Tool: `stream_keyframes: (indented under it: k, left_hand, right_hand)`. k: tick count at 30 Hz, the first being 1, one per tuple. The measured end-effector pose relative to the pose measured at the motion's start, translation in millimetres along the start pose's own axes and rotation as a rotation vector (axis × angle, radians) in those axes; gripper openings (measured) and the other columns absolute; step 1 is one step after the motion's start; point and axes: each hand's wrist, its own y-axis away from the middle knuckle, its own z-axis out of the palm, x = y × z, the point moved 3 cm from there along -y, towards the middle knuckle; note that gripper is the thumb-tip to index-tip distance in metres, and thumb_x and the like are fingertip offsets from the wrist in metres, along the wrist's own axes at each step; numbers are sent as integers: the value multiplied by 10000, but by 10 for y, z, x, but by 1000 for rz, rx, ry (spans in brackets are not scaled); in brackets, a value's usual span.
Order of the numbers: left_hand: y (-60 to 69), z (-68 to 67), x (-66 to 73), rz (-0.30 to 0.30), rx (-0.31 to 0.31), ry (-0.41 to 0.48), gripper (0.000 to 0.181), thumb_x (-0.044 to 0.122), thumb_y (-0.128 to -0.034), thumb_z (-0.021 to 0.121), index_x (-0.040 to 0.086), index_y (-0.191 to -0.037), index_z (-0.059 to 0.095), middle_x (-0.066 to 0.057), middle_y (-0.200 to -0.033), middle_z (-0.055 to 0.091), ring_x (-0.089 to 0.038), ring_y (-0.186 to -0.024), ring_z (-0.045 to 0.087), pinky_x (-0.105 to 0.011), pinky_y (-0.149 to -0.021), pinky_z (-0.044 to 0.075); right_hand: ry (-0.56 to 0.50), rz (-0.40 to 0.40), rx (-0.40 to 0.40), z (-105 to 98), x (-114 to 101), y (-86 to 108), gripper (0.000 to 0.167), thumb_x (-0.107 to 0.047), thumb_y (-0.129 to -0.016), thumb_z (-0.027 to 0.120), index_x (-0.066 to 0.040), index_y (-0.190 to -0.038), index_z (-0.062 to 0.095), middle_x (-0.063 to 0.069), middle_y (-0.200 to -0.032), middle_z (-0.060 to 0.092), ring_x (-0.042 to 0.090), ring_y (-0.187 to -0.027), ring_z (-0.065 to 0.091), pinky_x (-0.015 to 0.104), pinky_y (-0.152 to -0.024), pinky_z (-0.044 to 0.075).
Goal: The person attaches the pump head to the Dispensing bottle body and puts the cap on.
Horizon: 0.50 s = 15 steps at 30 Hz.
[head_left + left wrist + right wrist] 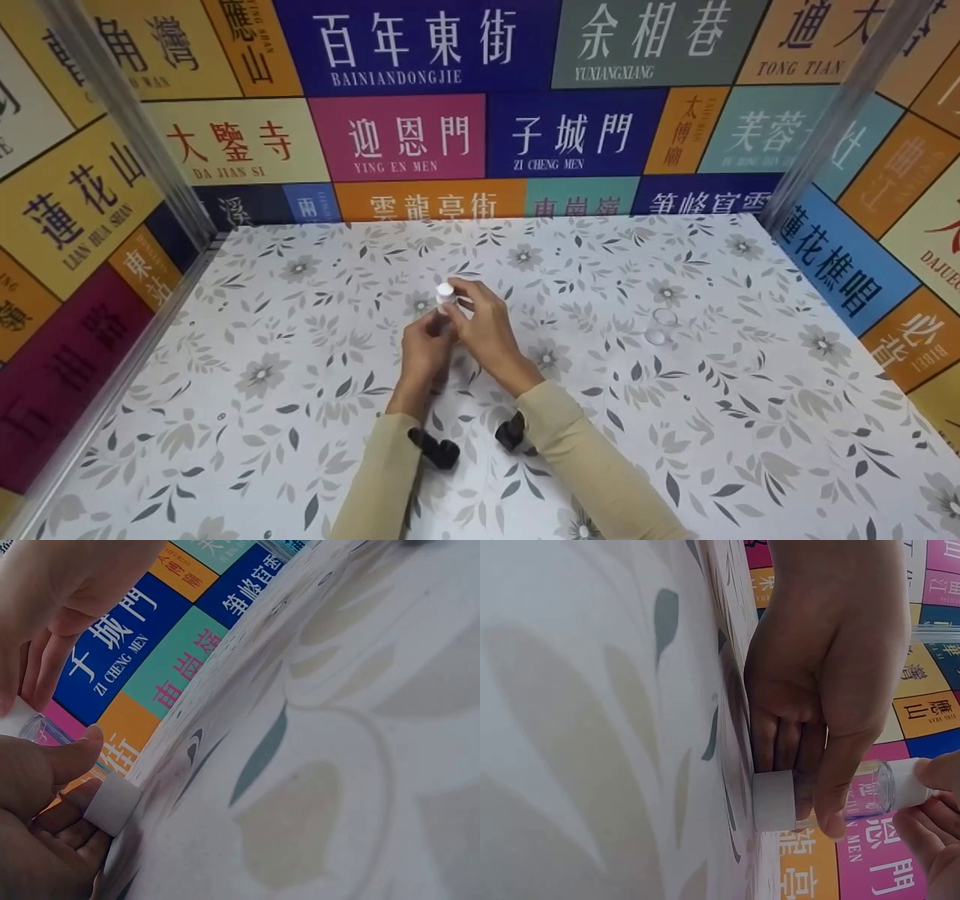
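Observation:
A small clear bottle (866,784) has a white cap (445,289) on top and a white base (114,802) at its lower end. It is upright, its base at or just above the tabletop; I cannot tell which. My left hand (426,351) grips the clear body low down, thumb on one side and fingers on the other. With thumb and fingers, my right hand (486,324) pinches the white cap. Fingers hide part of the bottle's body in every view.
A small clear cup-like piece (662,328) sits on the table to the right of both hands. White floral cloth (300,435) covers the table. Panels with coloured place names (412,139) stand behind and on both sides, with clear corner posts (832,112).

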Motion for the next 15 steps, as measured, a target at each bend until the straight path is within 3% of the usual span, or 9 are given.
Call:
stream_keyframes:
  k: [10, 15]
  left_hand:
    - [-8, -8, 7, 41, 21, 0, 290, 31, -891, 637, 11, -1167, 722, -194, -1083, 745, -282, -979, 677, -425, -921, 549]
    - [-1, 2, 7, 30, 16, -14, 265, 20, -900, 631, 2, -1149, 722, -204, -1081, 742, -316, -994, 692, -423, -908, 562]
  right_hand:
    - [6, -12, -2, 4, -3, -7, 322, -19, -904, 698, 49, -1214, 640, 197, -1140, 692, 308, -1082, 695, 274, -937, 576]
    - [7, 8, -23, -1, 2, 7, 324, -32, -912, 696, 45, -1220, 631, 188, -1150, 683, 307, -1094, 686, 291, -946, 575]
